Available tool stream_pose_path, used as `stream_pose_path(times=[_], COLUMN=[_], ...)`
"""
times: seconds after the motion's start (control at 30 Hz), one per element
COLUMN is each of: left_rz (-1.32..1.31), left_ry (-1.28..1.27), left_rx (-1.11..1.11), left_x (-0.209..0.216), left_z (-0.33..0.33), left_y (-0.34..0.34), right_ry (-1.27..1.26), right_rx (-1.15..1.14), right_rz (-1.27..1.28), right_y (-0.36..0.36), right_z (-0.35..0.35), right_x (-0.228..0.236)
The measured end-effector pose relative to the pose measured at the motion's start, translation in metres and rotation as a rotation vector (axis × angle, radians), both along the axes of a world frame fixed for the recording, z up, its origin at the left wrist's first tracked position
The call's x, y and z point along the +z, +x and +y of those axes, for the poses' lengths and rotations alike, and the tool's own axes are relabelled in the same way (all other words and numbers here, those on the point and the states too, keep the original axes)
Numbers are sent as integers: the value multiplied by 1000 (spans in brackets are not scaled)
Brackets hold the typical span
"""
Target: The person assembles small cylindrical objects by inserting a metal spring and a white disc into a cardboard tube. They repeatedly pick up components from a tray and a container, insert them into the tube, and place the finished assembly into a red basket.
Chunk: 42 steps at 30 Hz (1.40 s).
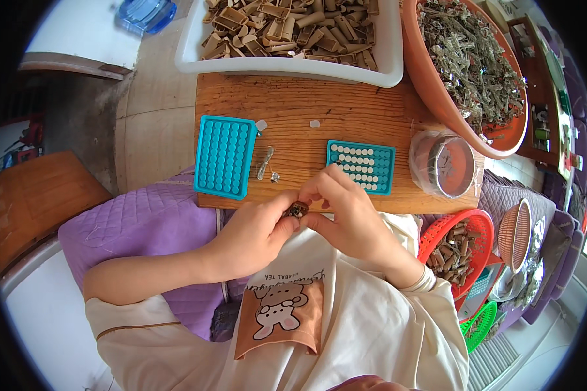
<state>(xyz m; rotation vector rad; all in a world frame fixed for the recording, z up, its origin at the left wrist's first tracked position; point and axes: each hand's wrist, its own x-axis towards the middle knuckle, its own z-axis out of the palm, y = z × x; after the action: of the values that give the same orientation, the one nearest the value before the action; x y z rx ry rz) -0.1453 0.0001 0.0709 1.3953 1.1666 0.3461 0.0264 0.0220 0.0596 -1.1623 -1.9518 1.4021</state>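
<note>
Close in front of my chest, at the table's near edge, both hands meet around a small brown casing (297, 209) with dark and shiny bits in its open end. My left hand (257, 225) is closed on it with thumb and fingers. The fingertips of my right hand (346, 215) pinch at its other side; they partly cover it. Beyond my hands lie a bundled clear-coated wire (264, 163) and a small metallic piece (275, 177). A teal tray (361, 167) with rows of white discs is nearest to my right hand. Another teal tray (225, 157), with round teal pockets, lies at the left.
A white tub (287, 67) of brown casings stands at the table's far side. Right of it, an orange basin (411, 39) holds tangled wire bundles. A round container (451, 166) wrapped in clear plastic sits at the table's right. Beside me is a red basket (488, 228) of brown pieces.
</note>
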Motion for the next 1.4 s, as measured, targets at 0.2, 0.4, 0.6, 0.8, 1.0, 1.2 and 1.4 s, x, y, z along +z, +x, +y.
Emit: stream_pose_path(times=[0.2,0.4,0.6,0.8,1.0,1.2,1.4], left_rz=[43,-209,-296,-250,-311,-281,-344], left_ry=[-137,-228,-509,-512,-410,-462,-436], left_rx=[-123,120,251,212,236,221,214], left_x=[9,5,12,14,8,19,15], left_z=[12,21,36,34,32,35,38], left_y=[-2,-3,-12,-8,-8,-10,-11], right_ry=[-125,39,167,473,737,700,308], right_rx=[157,247,388,-105,-113,-97,-264], right_rz=[71,33,49,-166,-626,-410,35], right_y=[1,1,2,-53,-84,-70,-14], right_z=[22,52,117,213,255,252,189], right_x=[-3,-3,14,15,-53,-51,-10])
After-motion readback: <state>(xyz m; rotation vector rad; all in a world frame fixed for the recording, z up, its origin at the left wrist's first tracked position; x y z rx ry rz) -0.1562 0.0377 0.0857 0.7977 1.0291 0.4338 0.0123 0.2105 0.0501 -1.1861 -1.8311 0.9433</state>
